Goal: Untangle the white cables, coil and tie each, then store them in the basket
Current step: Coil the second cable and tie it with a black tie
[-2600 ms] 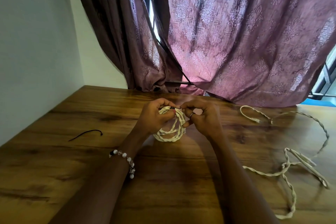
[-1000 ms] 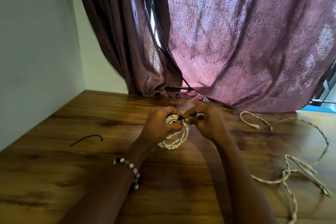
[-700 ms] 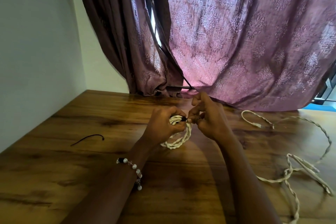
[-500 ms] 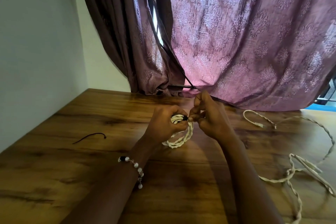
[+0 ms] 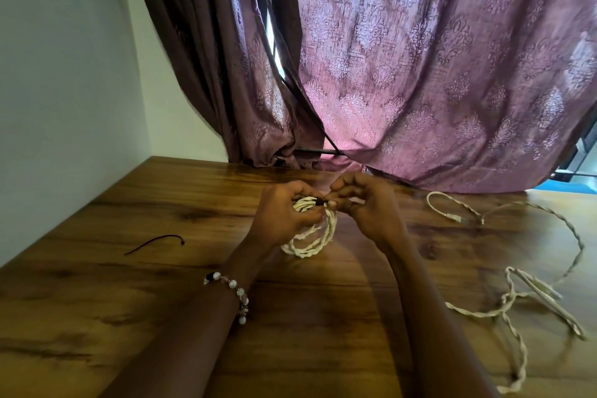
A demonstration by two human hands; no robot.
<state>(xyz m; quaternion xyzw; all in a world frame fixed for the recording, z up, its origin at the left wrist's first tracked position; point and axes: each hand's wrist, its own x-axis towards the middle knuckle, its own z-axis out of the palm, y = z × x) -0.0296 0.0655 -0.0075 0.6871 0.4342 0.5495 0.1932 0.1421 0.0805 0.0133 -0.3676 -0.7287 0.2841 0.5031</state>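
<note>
A coiled white twisted cable (image 5: 310,244) hangs just above the wooden table (image 5: 161,307) at its middle. My left hand (image 5: 284,213) grips the top of the coil, where a small black tie (image 5: 320,202) wraps the strands. My right hand (image 5: 368,207) pinches the end of that tie with thumb and fingertips, right beside the left. A second white twisted cable (image 5: 513,297) lies loose and looped on the table to the right. No basket is in view.
Another black tie (image 5: 155,243) lies on the table to the left. A white wall runs along the left side. Purple patterned curtains (image 5: 420,74) hang over the table's far edge.
My right hand's raised fingers have curled back down onto the tie at the top of the coil. The left hand keeps its grip. The view has shifted slightly.
</note>
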